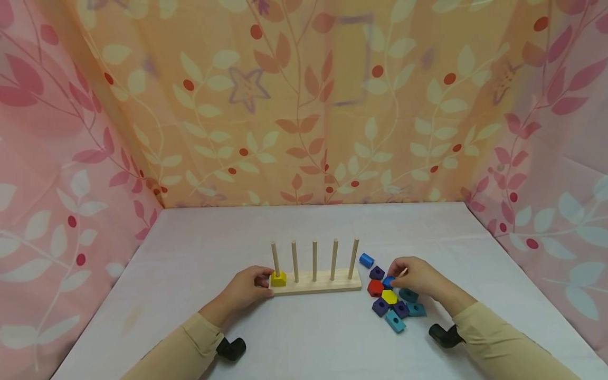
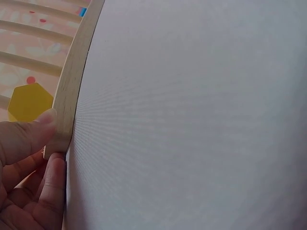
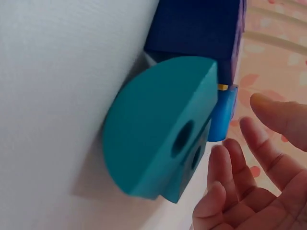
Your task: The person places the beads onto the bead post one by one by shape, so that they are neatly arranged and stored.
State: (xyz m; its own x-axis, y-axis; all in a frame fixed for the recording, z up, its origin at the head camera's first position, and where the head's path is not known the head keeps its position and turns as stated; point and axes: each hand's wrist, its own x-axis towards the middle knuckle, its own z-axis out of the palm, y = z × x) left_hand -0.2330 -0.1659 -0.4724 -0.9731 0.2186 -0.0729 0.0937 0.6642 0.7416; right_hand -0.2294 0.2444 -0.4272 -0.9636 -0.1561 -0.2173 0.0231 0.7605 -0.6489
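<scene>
A wooden peg board (image 1: 315, 286) with several upright pegs lies on the table; a yellow block (image 1: 278, 279) sits around its leftmost peg. My left hand (image 1: 249, 287) grips the board's left end, its thumb (image 2: 33, 136) along the edge beside the yellow block. My right hand (image 1: 415, 274) is over the loose blocks, fingertips right at a blue block (image 1: 388, 282). In the right wrist view, its thumb and index finger stand apart with nothing between them. A teal half-round block (image 3: 153, 124) with a hole shows large there, in front of a dark blue-purple block (image 3: 192, 38).
Around the right hand lie a red block (image 1: 374, 288), a yellow hexagonal block (image 1: 389, 297), several purple blocks (image 1: 380, 306) and teal blocks (image 1: 395, 321). A blue cylinder (image 1: 366, 260) lies near the board's right end. Patterned cloth (image 1: 304, 105) encloses the white table (image 1: 214, 232).
</scene>
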